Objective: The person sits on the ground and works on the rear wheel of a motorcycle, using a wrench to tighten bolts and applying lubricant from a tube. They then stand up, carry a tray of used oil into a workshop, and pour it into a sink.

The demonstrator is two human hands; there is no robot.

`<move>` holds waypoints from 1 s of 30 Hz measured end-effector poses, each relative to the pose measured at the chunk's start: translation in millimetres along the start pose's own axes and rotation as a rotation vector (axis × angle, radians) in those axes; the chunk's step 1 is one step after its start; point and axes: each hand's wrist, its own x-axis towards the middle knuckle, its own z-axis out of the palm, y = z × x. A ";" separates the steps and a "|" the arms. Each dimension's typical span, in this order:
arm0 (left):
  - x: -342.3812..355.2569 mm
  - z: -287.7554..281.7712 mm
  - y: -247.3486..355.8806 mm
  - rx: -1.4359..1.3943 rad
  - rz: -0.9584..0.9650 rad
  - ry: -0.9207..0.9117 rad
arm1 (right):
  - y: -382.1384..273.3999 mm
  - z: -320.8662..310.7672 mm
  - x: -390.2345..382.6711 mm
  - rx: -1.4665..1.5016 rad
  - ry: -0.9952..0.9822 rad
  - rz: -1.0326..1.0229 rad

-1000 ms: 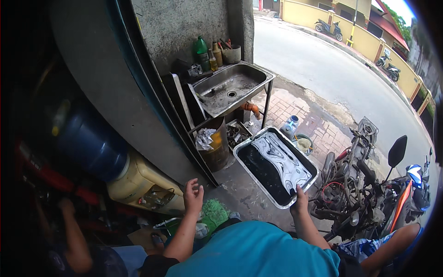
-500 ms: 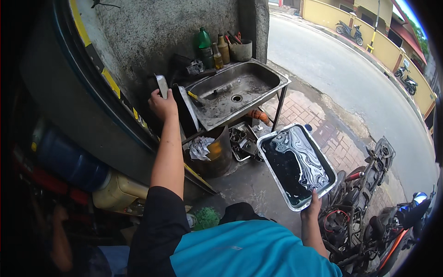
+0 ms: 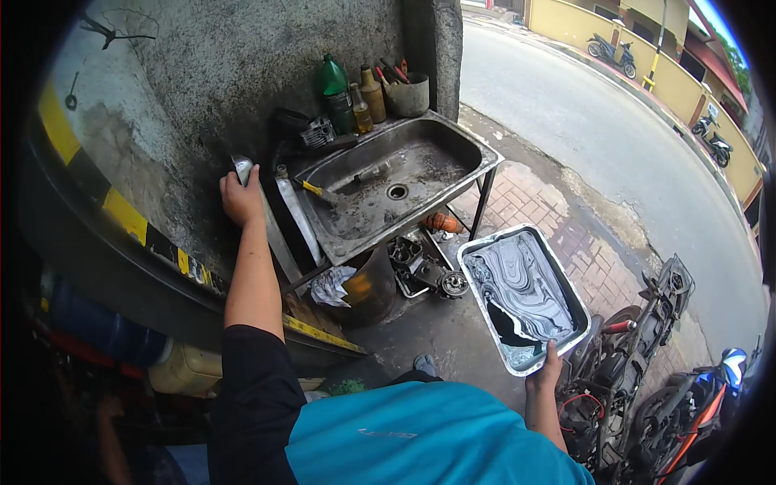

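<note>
Out to the right, my right hand (image 3: pixel 546 370) grips the near rim of a shallow rectangular metal tray (image 3: pixel 486 315). Swirling grey and black liquid (image 3: pixel 527 283), oily in look, lies in it. My left hand (image 3: pixel 242 200) reaches to the wall left of the sink, closed on a silver metal piece (image 3: pixel 242 166). Its lower part is hidden by the hand, so its full shape cannot be told. Between that hand and the grimy metal sink (image 3: pixel 404 171), a long silver edge (image 3: pixel 299 217) leans against the sink's side. A yellow-handled brush (image 3: pixel 317 189) lies at the sink's left.
Bottles (image 3: pixel 334 81) and a tool pot (image 3: pixel 406 93) line the sink's back. Below stand a bin (image 3: pixel 370 287) with crumpled paper and a tray of engine parts (image 3: pixel 420 259). A stripped motorcycle frame (image 3: pixel 618 364) stands right. A striped metal edge (image 3: pixel 125 218) runs left.
My left hand has moved left with the silver piece, which has tilted. The liquid has spread across the tray, its grey swirls covering more of the dark area. The view has shifted slightly.
</note>
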 end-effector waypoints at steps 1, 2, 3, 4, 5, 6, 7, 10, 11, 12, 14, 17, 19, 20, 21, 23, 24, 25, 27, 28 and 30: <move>2.5 3.4 1.0 -0.021 0.017 0.006 | 1.9 4.1 4.2 -0.009 0.007 -0.020; 6.9 3.2 6.1 -0.002 0.036 0.015 | 6.4 -2.1 12.9 -0.037 0.037 0.001; 12.7 1.5 13.5 -0.008 0.081 0.022 | 5.6 5.1 14.8 -0.021 0.038 0.001; 18.5 0.1 21.9 -0.013 0.126 0.029 | 3.2 12.3 15.3 -0.005 0.038 0.002; 27.1 -4.0 30.9 -0.015 0.171 0.037 | 3.0 19.8 17.4 0.011 0.036 0.006; 33.5 -5.6 40.8 -0.022 0.215 0.048 | 5.4 14.2 23.3 -0.011 0.035 0.027; 40.2 -9.2 49.0 -0.027 0.239 0.058 | 9.2 9.8 27.5 0.003 0.026 0.026; 72.8 -30.7 79.4 -0.070 0.333 0.128 | 0.9 37.2 32.6 0.039 -0.007 0.017; 84.8 -41.8 91.5 -0.066 0.364 0.136 | 2.8 35.7 37.3 0.032 -0.002 0.024; 95.0 -50.8 103.3 -0.065 0.393 0.141 | 5.7 31.5 45.1 0.022 0.006 0.027; 106.7 -73.4 136.7 -0.104 0.436 0.113 | 0.3 27.1 54.4 0.012 0.021 0.017; 111.2 -111.4 202.5 -0.238 0.519 0.009 | -8.6 29.1 59.6 0.023 0.039 -0.007; 103.9 -131.8 245.9 -0.357 0.608 -0.078 | -11.6 27.0 60.4 0.014 0.067 -0.021; 98.4 -137.9 266.5 -0.328 0.705 -0.119 | -14.6 24.7 60.7 0.000 0.088 -0.033; 92.6 -145.3 287.6 -0.289 0.806 -0.154 | -16.0 25.3 61.7 -0.008 0.101 -0.040; 75.0 -152.3 326.5 -0.329 0.954 -0.259 | -26.2 35.3 54.4 0.002 0.071 -0.048; 68.4 -142.5 335.7 -0.341 1.030 -0.281 | -27.2 28.5 54.8 -0.004 0.067 -0.025; 62.9 -131.0 340.0 -0.347 1.106 -0.297 | -26.5 24.6 55.9 -0.006 0.054 -0.002; 34.4 -105.0 363.5 -0.322 1.097 -0.384 | -29.0 20.3 54.1 0.011 0.066 -0.036; 20.9 -94.8 371.9 -0.317 1.107 -0.423 | -25.2 12.1 55.2 0.014 0.079 -0.042; -4.1 -73.0 389.9 -0.302 1.118 -0.527 | -24.3 2.6 57.0 0.011 0.116 -0.040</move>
